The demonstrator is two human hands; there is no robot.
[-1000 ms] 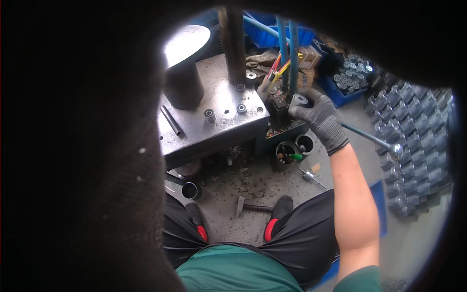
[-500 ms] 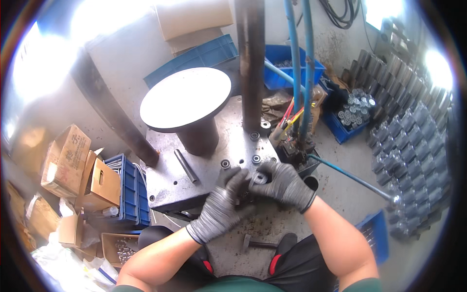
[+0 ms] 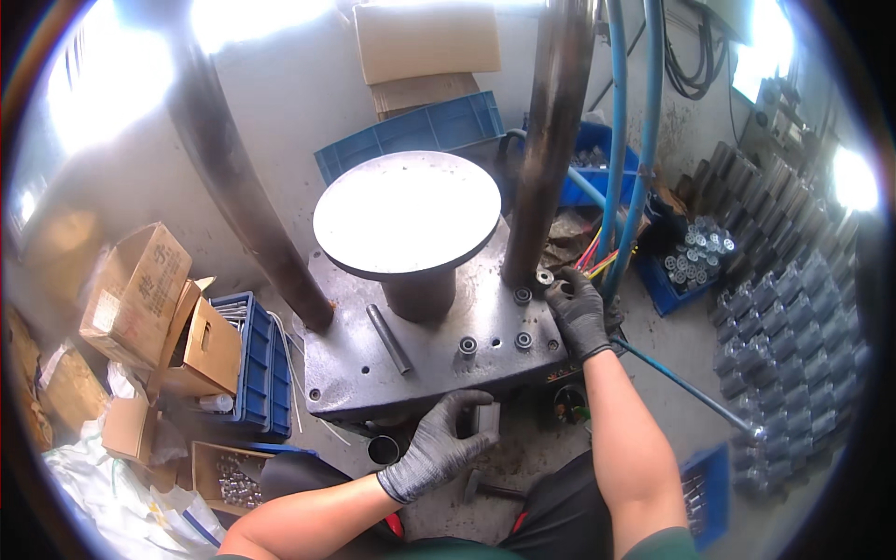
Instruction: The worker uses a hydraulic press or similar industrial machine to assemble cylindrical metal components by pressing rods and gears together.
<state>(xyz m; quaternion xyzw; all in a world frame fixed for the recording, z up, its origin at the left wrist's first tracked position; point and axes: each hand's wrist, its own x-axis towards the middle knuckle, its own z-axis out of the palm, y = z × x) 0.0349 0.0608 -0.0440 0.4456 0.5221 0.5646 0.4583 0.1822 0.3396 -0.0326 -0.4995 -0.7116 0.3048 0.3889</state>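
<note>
My left hand (image 3: pixel 437 446), in a grey work glove, is in front of the steel plate (image 3: pixel 429 369), with thumb and fingers closed round a short grey metal cylinder (image 3: pixel 486 422). My right hand (image 3: pixel 581 315), gloved alike, is at the plate's back right corner, its fingertips curled against a small metal ring (image 3: pixel 545 278). Close by stand small dark-rimmed bearings: one (image 3: pixel 523 296) near the ring, another (image 3: pixel 524 341) nearer me, a third (image 3: pixel 468 346) to its left. A dark steel rod (image 3: pixel 388 339) lies on the plate's left half.
A round white-topped pedestal (image 3: pixel 408 219) rises from the plate between two steel columns (image 3: pixel 551 140). Blue hoses (image 3: pixel 616 149) hang at right, beyond them stacked metal cylinders (image 3: pixel 793 345). Cardboard boxes (image 3: pixel 135 294) and blue crates (image 3: pixel 247 373) stand left. A hammer (image 3: pixel 490 489) lies between my feet.
My hands have parted from over the plate's front edge. The right moved away to the ring at the back corner; the left drew back with the cylinder. The whole view has shifted.
</note>
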